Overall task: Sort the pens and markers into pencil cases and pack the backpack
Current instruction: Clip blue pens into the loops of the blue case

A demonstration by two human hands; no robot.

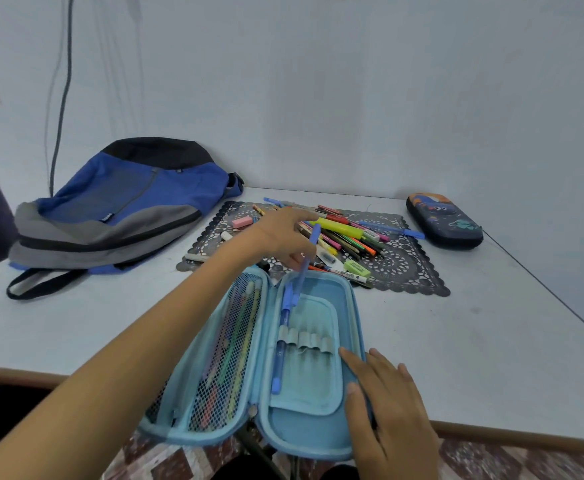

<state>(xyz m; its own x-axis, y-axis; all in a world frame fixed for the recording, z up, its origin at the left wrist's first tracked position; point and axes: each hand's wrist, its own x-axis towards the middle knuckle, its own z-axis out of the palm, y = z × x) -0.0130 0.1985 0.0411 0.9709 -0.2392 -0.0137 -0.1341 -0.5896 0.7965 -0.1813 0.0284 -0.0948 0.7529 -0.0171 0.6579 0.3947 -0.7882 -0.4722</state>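
Sorting is in progress and packing has not begun. A light-blue hard-shell pencil case lies opened flat at the near edge of the white desk, partly overhanging it. The right hand rests palm-down on the case's right half with its fingers straight and slightly spread. In my judgement it is there to keep the shell from sliding or folding shut while the other hand loads it. The left hand reaches across above the case and pinches a blue capped pen between fingers and thumb. The pen is tilted with its lower end over the row of grey elastic loops, an angle that suits feeding it into a vacant loop. A second blue pen already sits in the leftmost loop, and the other loops appear unfilled. The mesh pocket in the left half holds several coloured pens. The pile of coloured pens and markers waiting to be sorted lies on a dark lace-patterned placemat beyond the case, close to the reaching hand. A dark-blue hard pencil case with a cartoon print stands closed at the far right, apparently reserved for another group. The blue, grey and black fabric backpack lies on its side at far left, well apart, and whether its zip is open cannot be determined.
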